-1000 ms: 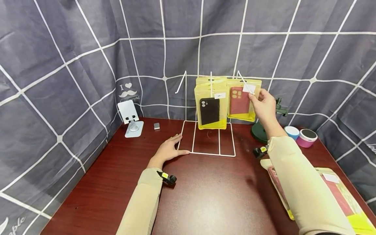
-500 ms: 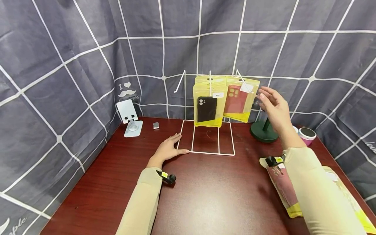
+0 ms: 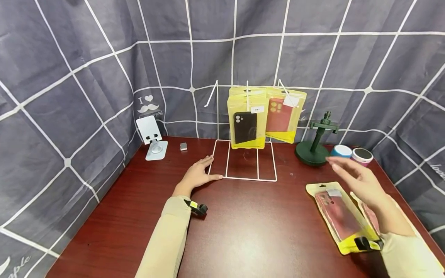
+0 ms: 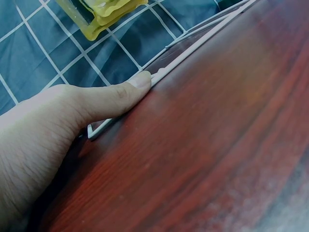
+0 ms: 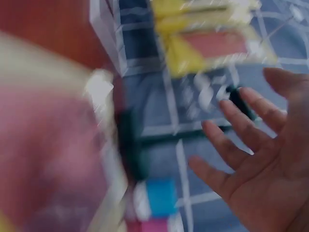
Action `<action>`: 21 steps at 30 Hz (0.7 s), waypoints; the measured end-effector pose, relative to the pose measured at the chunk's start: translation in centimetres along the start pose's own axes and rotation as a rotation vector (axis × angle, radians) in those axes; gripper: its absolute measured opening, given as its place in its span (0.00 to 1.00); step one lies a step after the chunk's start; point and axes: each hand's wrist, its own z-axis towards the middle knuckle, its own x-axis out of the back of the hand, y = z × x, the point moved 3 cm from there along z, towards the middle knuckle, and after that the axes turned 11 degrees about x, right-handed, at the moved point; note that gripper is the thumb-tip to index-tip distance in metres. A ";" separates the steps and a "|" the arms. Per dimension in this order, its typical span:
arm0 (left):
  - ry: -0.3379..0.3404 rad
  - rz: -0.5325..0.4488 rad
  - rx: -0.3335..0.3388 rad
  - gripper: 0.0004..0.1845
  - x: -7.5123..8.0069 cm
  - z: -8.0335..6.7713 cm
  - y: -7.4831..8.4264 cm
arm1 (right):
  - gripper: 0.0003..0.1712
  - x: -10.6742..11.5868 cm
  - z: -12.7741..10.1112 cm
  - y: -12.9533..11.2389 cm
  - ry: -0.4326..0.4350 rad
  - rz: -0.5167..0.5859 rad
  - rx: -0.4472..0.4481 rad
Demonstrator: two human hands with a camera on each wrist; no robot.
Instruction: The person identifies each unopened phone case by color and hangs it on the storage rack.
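Observation:
My left hand (image 3: 195, 175) rests at the left front corner of a white wire display rack (image 3: 250, 178), fingers spread. In the left wrist view its thumb (image 4: 118, 99) presses on the rack's front wire. From the middle hook hang several yellow-edged bags, the front one with a black phone case (image 3: 245, 127). A bag with a red phone case (image 3: 279, 117) hangs on the right hook; the left hook is bare. My right hand (image 3: 359, 179) holds nothing, its fingers loosely extended above two bagged phone cases. One bagged red case (image 3: 337, 212) lies nearest; my hand and arm partly hide the other.
Behind the bags on the right stand a dark green stand (image 3: 313, 152), a blue-sided round tin (image 3: 341, 151) and a pink one (image 3: 362, 155). A white folding phone stand (image 3: 155, 148) and a small metal piece (image 3: 183, 146) sit at the back left. A grid-patterned curtain (image 3: 264, 58) hangs behind.
My right hand has let go of the bag with the red case on the right hook and moved down and right, over the lying bags. My left hand stays on the rack.

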 end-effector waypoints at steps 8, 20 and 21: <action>0.005 -0.004 -0.001 0.59 -0.2 0.0 -0.1 | 0.26 -0.3 -4.9 4.8 -0.179 -0.415 -0.192; 0.022 -0.006 -0.011 0.58 -0.2 0.1 -0.1 | 0.33 -3.1 -5.3 5.2 -0.239 -0.448 -0.256; 0.022 -0.003 -0.012 0.58 -0.1 0.1 -0.1 | 0.31 -3.2 -5.4 5.1 -0.246 -0.448 -0.265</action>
